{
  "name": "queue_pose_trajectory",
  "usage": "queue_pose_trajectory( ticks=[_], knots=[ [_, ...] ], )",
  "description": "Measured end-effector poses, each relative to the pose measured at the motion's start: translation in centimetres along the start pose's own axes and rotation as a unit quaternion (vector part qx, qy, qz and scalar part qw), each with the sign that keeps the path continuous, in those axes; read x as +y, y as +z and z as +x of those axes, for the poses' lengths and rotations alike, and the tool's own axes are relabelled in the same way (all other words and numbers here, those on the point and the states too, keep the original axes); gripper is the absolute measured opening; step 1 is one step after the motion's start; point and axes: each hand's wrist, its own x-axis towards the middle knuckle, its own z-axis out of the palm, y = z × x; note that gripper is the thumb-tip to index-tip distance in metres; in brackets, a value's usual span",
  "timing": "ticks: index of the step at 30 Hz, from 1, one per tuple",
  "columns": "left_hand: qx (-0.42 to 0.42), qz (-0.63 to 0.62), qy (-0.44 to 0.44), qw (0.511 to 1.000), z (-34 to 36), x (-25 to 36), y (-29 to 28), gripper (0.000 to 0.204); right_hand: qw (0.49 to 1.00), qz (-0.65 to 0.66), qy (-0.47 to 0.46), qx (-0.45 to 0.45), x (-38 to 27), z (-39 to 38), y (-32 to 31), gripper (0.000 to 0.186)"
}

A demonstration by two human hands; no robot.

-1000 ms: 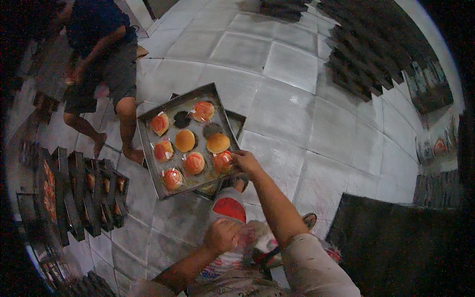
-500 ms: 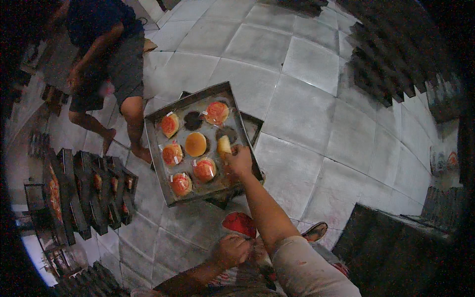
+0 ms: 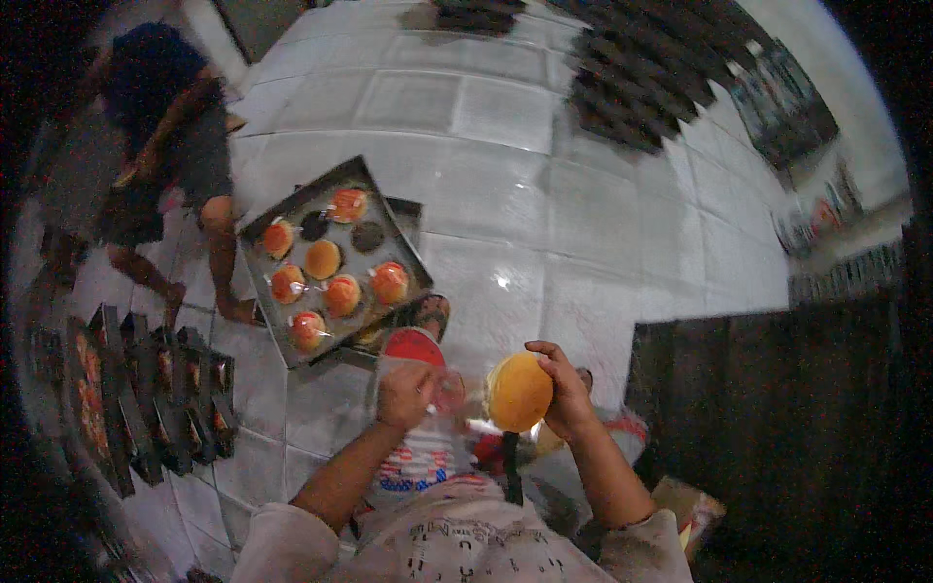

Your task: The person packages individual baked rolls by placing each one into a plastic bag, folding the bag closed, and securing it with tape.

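In front of my body, my right hand (image 3: 569, 394) grips a round golden bun (image 3: 520, 393) by its edge, the smooth browned top showing. To its left, my left hand (image 3: 406, 394) is closed on a clear plastic bag (image 3: 449, 394), blurred by motion. A red and white patterned thing (image 3: 413, 347) lies under that hand over my lap. Ahead and to the left is a square metal baking tray (image 3: 364, 316). It bears one unwrapped bun (image 3: 323, 258) and several buns in clear wrappers with red print, such as the wrapped bun (image 3: 390, 282). Dark round marks show on its bottom.
Under the tray another tray (image 3: 406, 216) sticks out. Filled trays (image 3: 160, 398) stand at the left, near a bending person (image 3: 170, 126). Dark stacked trays (image 3: 641, 78) sit at the far right. A large dark surface (image 3: 758, 408) is close at my right. Pale tiles cover the floor.
My right hand has lifted the bun off the tray and brought it back before my body. My left hand has shifted left and up. The view has turned, so the tray appears farther left.
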Motion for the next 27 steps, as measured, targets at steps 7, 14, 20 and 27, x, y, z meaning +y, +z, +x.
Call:
queue_pose_trajectory(
  ticks=[7,14,20,27],
  knots=[
    [-0.177,-0.285,-0.072,0.939,-1.0,10.1,-3.5,0.03,0.966,0.185,-0.171,0.055,-2.7,-7.6,-7.1,0.04],
    [-0.235,-0.192,0.095,0.948,-1.8,13.8,-2.3,0.033,0.948,-0.159,-0.271,0.057,-3.7,-9.6,-1.5,0.054],
    [-0.277,-0.548,-0.16,0.773,-4.3,14.5,-1.5,0.045,0.822,-0.397,-0.404,-0.064,-3.9,-12.0,-0.7,0.026],
    [-0.17,-0.54,-0.14,0.812,-3.5,17.6,-3.5,0.04,0.921,-0.268,-0.282,-0.02,-4.0,-13.2,0.6,0.009]
  ],
)
